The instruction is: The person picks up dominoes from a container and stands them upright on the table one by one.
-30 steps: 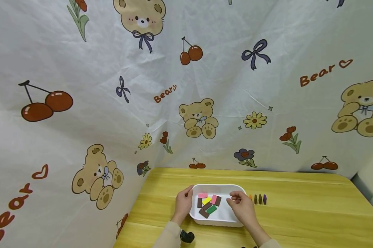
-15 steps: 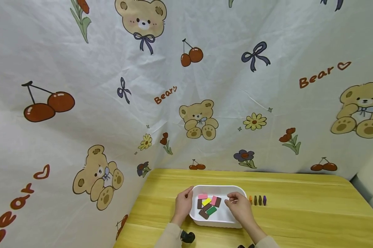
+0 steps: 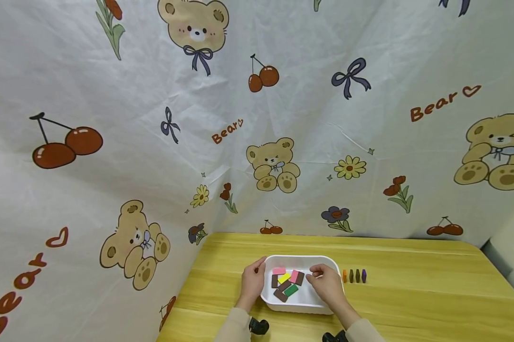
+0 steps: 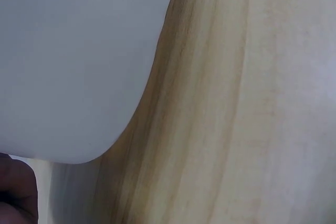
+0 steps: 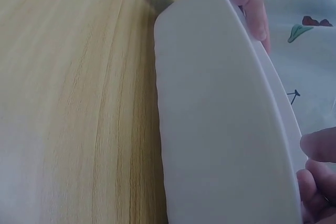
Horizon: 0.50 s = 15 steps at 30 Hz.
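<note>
A white plastic tray (image 3: 299,308) stands on the wooden table. Several small flat blocks lie inside it, among them a yellow block (image 3: 284,279), a green block (image 3: 291,290), a pink block (image 3: 279,270) and a brown block (image 3: 280,295). My left hand (image 3: 252,285) grips the tray's left rim, thumb on the inner side and fingers outside, as the right wrist view shows. Over the tray's right part hovers my right hand (image 3: 330,287), its fingers loosely bent and a gap between thumb and forefinger. No block shows between them.
To the right of the tray, an orange block (image 3: 344,276), two dark blocks and a purple block (image 3: 364,276) stand on edge in a row. A bear-patterned cloth (image 3: 274,118) hangs behind the table (image 3: 419,285) and along its left side.
My right hand has shifted slightly left, farther over the tray. My left hand, the tray and the blocks have stayed in place.
</note>
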Each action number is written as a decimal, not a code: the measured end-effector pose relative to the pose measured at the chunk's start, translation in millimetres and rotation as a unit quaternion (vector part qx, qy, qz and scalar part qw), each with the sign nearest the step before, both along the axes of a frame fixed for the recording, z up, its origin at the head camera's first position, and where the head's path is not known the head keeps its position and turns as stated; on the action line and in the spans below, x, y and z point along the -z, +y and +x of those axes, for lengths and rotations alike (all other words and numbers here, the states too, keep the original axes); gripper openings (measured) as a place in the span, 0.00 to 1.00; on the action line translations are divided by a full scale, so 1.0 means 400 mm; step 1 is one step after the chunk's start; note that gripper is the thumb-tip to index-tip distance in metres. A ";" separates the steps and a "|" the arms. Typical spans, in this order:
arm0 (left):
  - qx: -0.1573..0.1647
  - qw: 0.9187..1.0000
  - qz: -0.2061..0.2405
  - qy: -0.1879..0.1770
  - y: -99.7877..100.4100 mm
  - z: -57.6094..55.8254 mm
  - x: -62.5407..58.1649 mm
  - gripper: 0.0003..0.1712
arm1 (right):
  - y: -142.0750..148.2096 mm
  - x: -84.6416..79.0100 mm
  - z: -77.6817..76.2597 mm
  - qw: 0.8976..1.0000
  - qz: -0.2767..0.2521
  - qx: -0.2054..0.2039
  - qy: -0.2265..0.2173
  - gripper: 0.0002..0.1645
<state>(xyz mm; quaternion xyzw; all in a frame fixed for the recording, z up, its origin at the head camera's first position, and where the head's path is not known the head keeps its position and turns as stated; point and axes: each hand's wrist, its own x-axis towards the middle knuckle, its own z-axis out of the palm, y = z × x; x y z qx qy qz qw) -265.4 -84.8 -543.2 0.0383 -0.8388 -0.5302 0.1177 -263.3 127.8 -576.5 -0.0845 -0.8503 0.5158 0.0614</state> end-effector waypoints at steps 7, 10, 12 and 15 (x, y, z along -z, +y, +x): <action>0.018 1.000 0.021 -0.014 -0.021 -0.041 0.067 0.17 | -0.007 0.011 -0.011 1.000 0.014 0.003 -0.009 0.11; 0.017 0.999 0.020 -0.025 -0.032 -0.076 0.121 0.18 | -0.010 0.011 -0.014 1.000 0.022 -0.001 -0.019 0.12; 0.016 0.999 0.012 -0.027 -0.038 -0.096 0.152 0.18 | -0.012 0.012 -0.015 0.999 0.020 -0.007 -0.025 0.12; 0.019 0.999 0.017 -0.030 -0.044 -0.108 0.168 0.18 | -0.017 0.011 -0.017 0.999 0.010 -0.017 -0.031 0.13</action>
